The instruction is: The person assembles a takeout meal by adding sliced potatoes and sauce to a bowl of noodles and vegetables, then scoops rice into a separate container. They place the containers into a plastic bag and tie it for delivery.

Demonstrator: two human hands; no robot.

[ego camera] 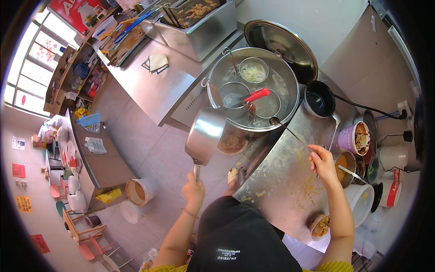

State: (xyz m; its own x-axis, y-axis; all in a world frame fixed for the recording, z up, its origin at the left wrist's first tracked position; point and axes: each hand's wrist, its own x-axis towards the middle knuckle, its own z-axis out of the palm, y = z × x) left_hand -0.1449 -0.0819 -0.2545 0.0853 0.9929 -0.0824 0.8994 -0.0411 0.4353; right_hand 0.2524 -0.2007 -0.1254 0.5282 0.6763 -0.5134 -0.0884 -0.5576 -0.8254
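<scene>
My left hand (193, 192) grips the handle of a metal saucepan (205, 136), tilted beside the near-left rim of a large steel stockpot (295, 88). The saucepan's inside faces away from me. In my right hand (323, 163) is the thin handle of a small ladle (274, 121), whose dark bowl hangs at the pot's near rim. Three round strainer baskets sit in the pot's cloudy liquid; the upper basket (254, 72) holds pale noodle-like strands. A red-handled utensil (257, 95) lies across the other two.
A big lid (282, 44) leans behind the pot. A black bowl (319, 98), a tub (353, 137) and an orange-sauce container (343, 163) line the right side. A cloth (158, 63) and a fryer basket (193, 13) occupy the left counter. A bucket (137, 192) stands on the floor.
</scene>
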